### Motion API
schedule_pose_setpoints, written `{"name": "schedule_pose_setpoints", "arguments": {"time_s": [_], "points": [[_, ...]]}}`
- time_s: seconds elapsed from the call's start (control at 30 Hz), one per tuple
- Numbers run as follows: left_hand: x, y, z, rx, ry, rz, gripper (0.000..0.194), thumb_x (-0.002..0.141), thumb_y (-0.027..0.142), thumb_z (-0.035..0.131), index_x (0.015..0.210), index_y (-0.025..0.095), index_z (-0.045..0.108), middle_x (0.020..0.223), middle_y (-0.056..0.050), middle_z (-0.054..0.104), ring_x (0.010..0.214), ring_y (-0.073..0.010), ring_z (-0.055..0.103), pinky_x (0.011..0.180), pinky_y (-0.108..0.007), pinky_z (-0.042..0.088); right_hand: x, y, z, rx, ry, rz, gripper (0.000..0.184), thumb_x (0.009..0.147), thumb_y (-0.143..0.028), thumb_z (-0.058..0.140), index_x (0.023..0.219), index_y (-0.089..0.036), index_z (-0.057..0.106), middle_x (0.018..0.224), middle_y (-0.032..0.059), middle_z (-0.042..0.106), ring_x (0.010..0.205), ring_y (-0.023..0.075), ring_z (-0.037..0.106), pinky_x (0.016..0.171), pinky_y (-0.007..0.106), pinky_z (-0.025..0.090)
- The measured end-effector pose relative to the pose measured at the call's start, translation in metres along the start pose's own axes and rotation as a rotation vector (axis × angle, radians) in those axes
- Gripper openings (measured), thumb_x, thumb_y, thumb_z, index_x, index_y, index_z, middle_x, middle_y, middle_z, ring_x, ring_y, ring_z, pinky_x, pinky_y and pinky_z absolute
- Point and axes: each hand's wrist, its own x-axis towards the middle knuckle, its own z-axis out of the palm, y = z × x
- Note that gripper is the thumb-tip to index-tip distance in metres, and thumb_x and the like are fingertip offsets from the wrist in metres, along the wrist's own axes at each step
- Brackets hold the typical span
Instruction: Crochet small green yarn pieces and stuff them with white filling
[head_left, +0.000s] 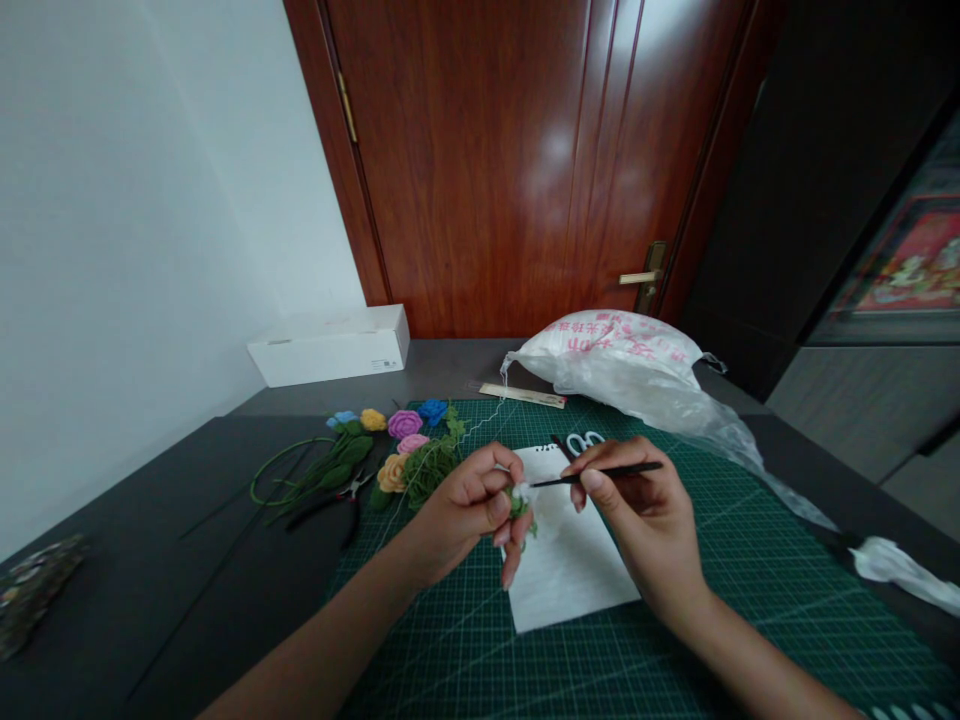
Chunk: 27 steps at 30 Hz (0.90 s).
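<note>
From the head camera: the left hand [480, 505] has its thumb and fingers closed on a small white and green piece [519, 497], soft and fuzzy-looking, which sits at the fingertips, with a green bit hanging below. The right hand [626, 490] pinches a slim black rod-like tool [626, 470], its tip meeting the white part. Both hands are above a white paper sheet [570, 565] with a torn, perforated top edge, lying on a green gridded cutting mat [757, 560] on a dark, smooth desk [247, 600]. Beyond the left hand are rounded, layered yarn flowers [405, 424] in purple, pink, blue and yellow, beside tangled green yarn [429, 472].
</note>
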Motion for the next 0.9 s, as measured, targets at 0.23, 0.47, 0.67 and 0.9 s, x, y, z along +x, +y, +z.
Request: {"name": "schedule_pose_setpoints", "arguments": {"time_s": [0.23, 0.47, 0.67, 0.9], "points": [[0.000, 0.002, 0.003, -0.020, -0.011, 0.025, 0.017, 0.098, 0.027, 0.063, 0.109, 0.021, 0.052, 0.074, -0.001, 0.066, 0.050, -0.0081, 0.049, 0.043, -0.020, 0.056, -0.001, 0.002, 0.001, 0.018, 0.002, 0.083, 0.008, 0.090, -0.022, 0.075, 0.086, -0.023, 0.068, 0.083, 0.0012, 0.071, 0.060, 0.0127, 0.067, 0.056, 0.026, 0.056], [0.001, -0.001, 0.005, 0.027, -0.028, 0.041, 0.017, 0.099, 0.028, 0.064, 0.109, 0.018, 0.055, 0.075, -0.002, 0.067, 0.048, -0.0071, 0.052, 0.042, -0.015, 0.050, -0.003, 0.006, 0.004, 0.015, -0.081, 0.152, 0.010, 0.091, -0.028, 0.076, 0.085, -0.022, 0.070, 0.083, 0.0022, 0.072, 0.061, 0.0135, 0.067, 0.058, 0.027, 0.057], [0.001, -0.001, 0.003, 0.011, 0.006, 0.020, 0.017, 0.096, 0.026, 0.067, 0.105, 0.018, 0.055, 0.072, 0.000, 0.065, 0.049, -0.0070, 0.050, 0.042, -0.018, 0.054, -0.003, 0.010, 0.001, 0.039, -0.038, 0.158, 0.009, 0.091, -0.025, 0.075, 0.086, -0.022, 0.069, 0.080, -0.0005, 0.069, 0.061, 0.0116, 0.067, 0.059, 0.025, 0.055], [0.001, 0.001, 0.003, 0.010, 0.026, 0.016, 0.019, 0.095, 0.027, 0.068, 0.103, 0.018, 0.054, 0.070, 0.001, 0.062, 0.049, -0.0077, 0.050, 0.043, -0.020, 0.056, -0.002, 0.003, -0.003, 0.033, 0.022, 0.075, 0.007, 0.094, -0.022, 0.072, 0.088, -0.024, 0.067, 0.086, 0.0009, 0.071, 0.065, 0.0128, 0.066, 0.060, 0.026, 0.056]]}}
